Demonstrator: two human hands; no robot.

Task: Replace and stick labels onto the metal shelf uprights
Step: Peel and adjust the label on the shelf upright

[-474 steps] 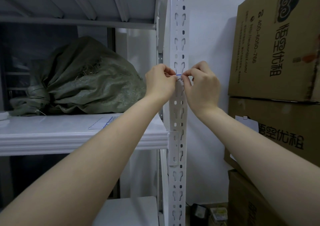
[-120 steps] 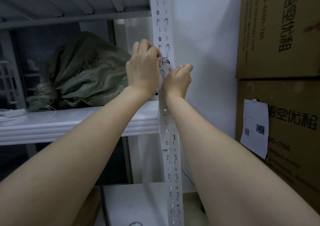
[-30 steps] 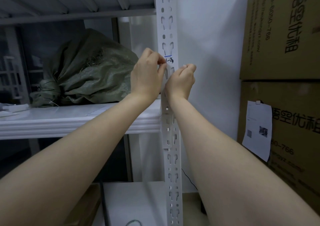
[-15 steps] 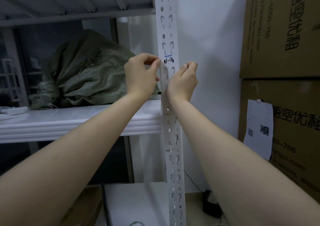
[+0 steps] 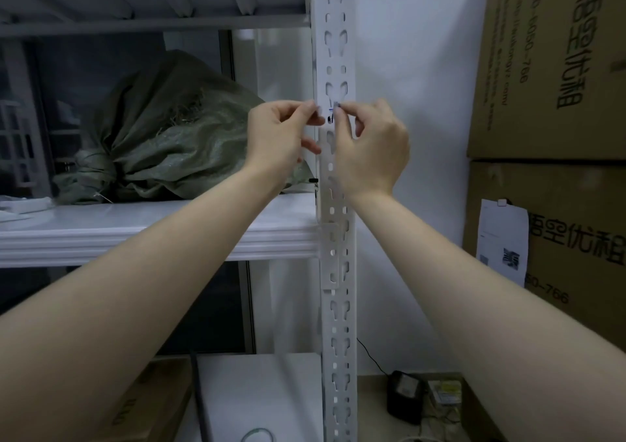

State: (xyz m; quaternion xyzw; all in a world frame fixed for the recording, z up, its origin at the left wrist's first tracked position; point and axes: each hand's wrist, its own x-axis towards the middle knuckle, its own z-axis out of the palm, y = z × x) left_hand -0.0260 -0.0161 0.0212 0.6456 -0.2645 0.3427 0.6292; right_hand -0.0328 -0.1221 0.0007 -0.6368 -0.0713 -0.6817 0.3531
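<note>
White metal shelving [image 5: 152, 235] is seen against a pale wall, with stacked cardboard boxes [image 5: 555, 69] at right. Both forearms are raised to the perforated white upright [image 5: 333, 238]. A small paper label [image 5: 330, 114] on it is pinched by the left hand [image 5: 276, 136] and right hand [image 5: 369, 147].

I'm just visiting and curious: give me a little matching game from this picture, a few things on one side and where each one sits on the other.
Things:
1. green sack
2. label
3. paper slip
4. black device

Places:
A. on the floor, right of the upright's foot
B. pinched by fingertips of both hands on the white upright
C. on the white shelf
D. hanging on the lower cardboard box

Pairs: 1-C, 2-B, 3-D, 4-A
</note>
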